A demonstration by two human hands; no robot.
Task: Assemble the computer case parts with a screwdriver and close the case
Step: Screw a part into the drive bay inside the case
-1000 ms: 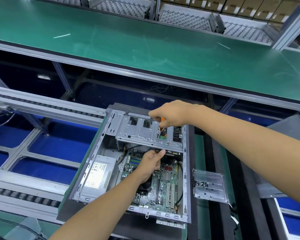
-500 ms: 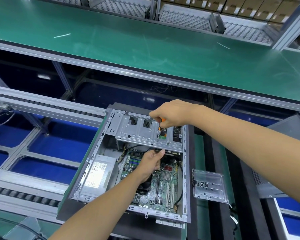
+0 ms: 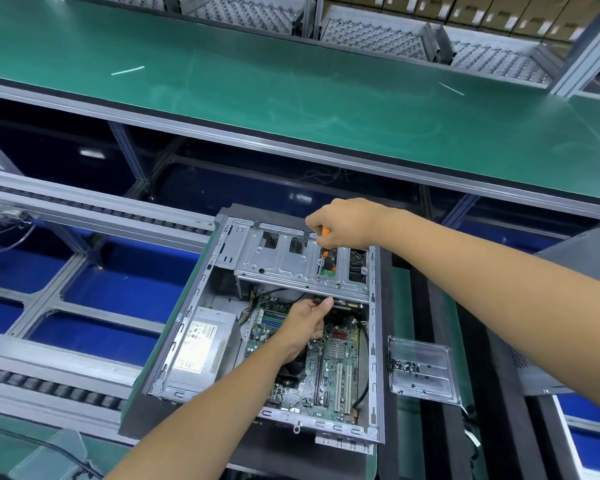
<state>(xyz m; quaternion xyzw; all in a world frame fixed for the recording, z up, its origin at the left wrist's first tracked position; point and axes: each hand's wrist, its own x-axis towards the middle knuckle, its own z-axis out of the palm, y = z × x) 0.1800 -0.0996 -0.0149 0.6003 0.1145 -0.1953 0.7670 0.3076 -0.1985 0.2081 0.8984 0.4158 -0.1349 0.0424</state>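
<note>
- My right hand (image 3: 343, 223), just above frame centre, grips the orange-handled screwdriver (image 3: 323, 250); its tip points down at the silver sheet-metal drive cage (image 3: 291, 265).
- My left hand (image 3: 305, 323), at centre, pinches the cage's lower edge from beneath.
- The open grey metal computer case (image 3: 373, 341) lies flat at lower centre.
- I judge it best to keep the shaft square to the screw and press down while bracing upward.
- The clear plastic screw tray (image 3: 421, 370) sits just right of the case.

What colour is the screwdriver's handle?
Orange, with some black; the screwdriver shows in the head view, gripped by the right hand.
</note>
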